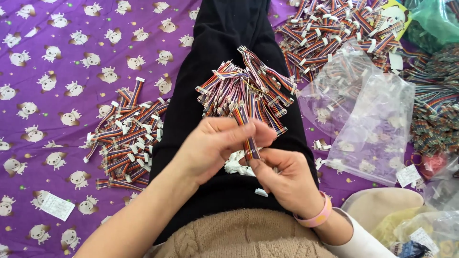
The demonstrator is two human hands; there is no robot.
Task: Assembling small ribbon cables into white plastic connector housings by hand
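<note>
Both hands, left hand [215,143] and right hand [282,177], pinch one striped ribbon cable [246,131] above the lap bundle [244,88]; steady grip near its seemingly bare end helps.

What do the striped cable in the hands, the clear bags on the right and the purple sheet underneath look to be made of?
Striped cable: thin plastic-insulated wires side by side in many colours, probably a flat ribbon; its end is hidden in the right hand.
Clear bags: thin glossy plastic film, see-through and creased.
Purple sheet: seemingly matte woven fabric, printed with cartoon dogs and softly wrinkled.
</note>
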